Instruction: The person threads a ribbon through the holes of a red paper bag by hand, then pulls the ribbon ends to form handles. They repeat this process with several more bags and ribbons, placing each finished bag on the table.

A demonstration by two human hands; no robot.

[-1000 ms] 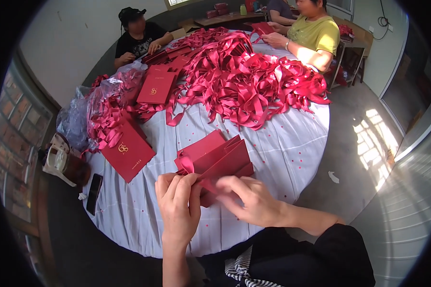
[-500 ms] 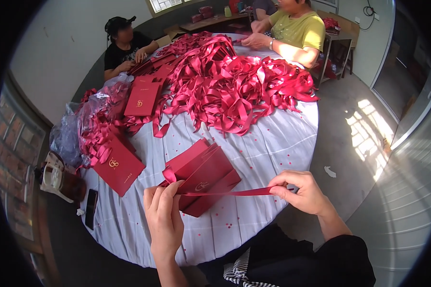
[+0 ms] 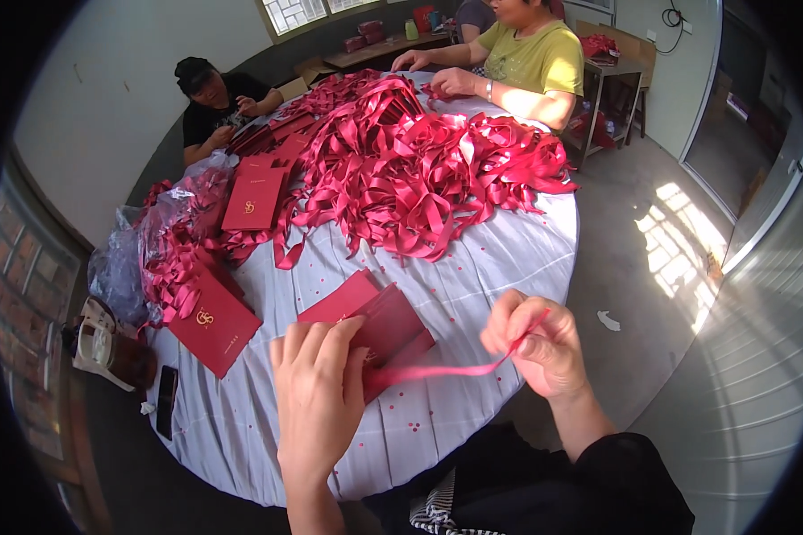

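In front of me a small stack of dark red paper bags (image 3: 400, 323) lies on the white tablecloth. My left hand (image 3: 319, 379) is closed over the near left side of the top bag, with its fingers bent across it and hiding part of its gold print. From beside that hand a red ribbon (image 3: 442, 370) runs to the right, smeared by motion. My right hand (image 3: 537, 346) pinches the ribbon's other end between thumb and fingers, above the table's right edge.
A big heap of red ribbons (image 3: 428, 169) covers the far middle. More red bags (image 3: 257, 192) and clear plastic wrap (image 3: 120, 259) lie at left. A phone (image 3: 167, 403) rests near the left edge, beside a jug-like container (image 3: 116, 352). Two people (image 3: 535, 71) (image 3: 214, 111) work across the table.
My left hand has moved from pinching the ribbon loop onto the bag. My right hand has risen slightly with the ribbon end, which now sags. The whole view has shifted a little.
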